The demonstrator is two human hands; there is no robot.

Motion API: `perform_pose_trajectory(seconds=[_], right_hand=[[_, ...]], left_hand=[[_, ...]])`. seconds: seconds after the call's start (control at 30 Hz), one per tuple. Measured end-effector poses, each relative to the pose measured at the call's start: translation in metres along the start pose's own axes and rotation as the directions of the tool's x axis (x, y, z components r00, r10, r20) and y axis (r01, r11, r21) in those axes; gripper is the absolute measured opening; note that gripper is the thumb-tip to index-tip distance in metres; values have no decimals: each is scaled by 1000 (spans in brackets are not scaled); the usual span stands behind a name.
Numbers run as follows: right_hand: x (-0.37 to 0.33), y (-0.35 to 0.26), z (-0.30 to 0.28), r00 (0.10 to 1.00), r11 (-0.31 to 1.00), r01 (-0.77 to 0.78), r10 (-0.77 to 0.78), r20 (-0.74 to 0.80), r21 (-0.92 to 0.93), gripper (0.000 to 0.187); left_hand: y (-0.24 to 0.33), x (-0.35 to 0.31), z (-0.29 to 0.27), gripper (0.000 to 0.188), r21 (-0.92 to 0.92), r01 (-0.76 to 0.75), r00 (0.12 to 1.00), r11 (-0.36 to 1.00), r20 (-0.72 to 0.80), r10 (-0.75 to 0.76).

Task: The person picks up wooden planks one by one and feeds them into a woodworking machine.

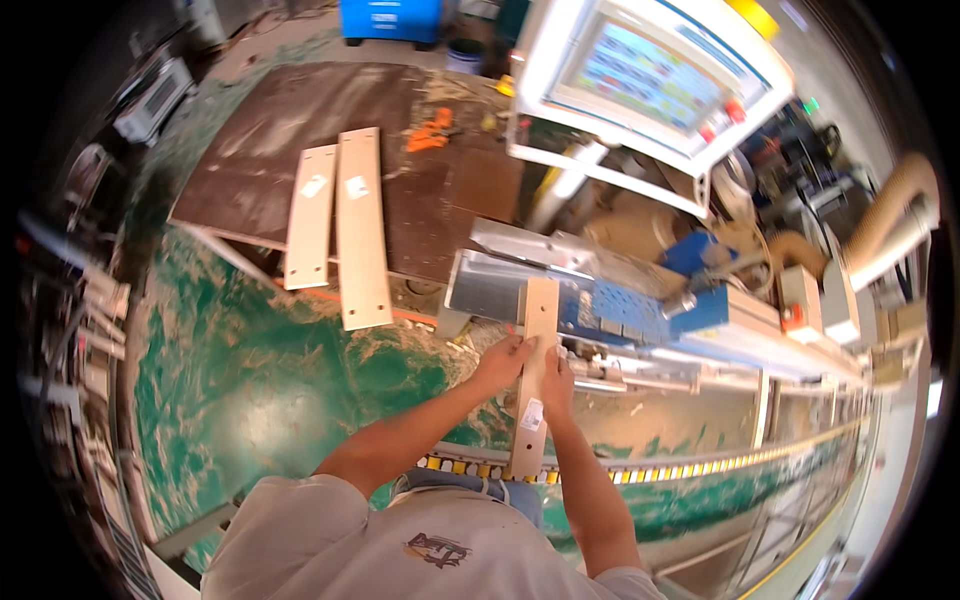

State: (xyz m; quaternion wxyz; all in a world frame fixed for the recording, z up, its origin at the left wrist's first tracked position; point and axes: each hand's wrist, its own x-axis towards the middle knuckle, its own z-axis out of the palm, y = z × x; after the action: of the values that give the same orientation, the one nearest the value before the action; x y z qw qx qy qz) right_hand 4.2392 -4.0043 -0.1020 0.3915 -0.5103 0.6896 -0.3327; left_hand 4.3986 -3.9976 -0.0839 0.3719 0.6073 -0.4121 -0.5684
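A pale wooden board with drilled holes and a white label extends lengthwise away from my body. My left hand grips its left edge around the middle, and my right hand is closed on the right edge, slightly nearer to me. The board's far end lies over the metal machine bed, while its near end is over a roller rail with yellow and white parts, close to my waist. How firmly the far end rests on the bed is hard to make out.
Two similar labelled boards, a shorter one and a longer one, lie on a brown table, ends overhanging its near edge. An orange tool lies beyond them. A control panel stands at the far right above the machine. Shavings litter the green floor.
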Motion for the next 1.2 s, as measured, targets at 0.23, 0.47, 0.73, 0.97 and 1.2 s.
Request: perform_pose_trajectory(seconds=[0.23, 0.47, 0.73, 0.97, 1.2], right_hand=[[31, 21, -54, 986, 979, -169, 169, -8, -112, 57], [74, 35, -51, 978, 960, -161, 124, 170, 230, 56], [90, 57, -78, 993, 987, 1, -19, 115, 160, 57], [123, 81, -170, 994, 979, -59, 39, 101, 195, 56], [151, 110, -246, 990, 977, -131, 120, 72, 171, 56]], left_hand=[[-12, 46, 85, 51, 151, 74, 994, 986, -87, -62], [-27, 75, 92, 49, -259, 209, 970, 943, -70, -234], [22, 58, 138, 59, 23, 206, 941, 978, -278, -192], [28, 84, 236, 53, -9, 295, 931, 955, -223, -290], [48, 99, 313, 46, -169, 379, 909, 910, -115, -401]])
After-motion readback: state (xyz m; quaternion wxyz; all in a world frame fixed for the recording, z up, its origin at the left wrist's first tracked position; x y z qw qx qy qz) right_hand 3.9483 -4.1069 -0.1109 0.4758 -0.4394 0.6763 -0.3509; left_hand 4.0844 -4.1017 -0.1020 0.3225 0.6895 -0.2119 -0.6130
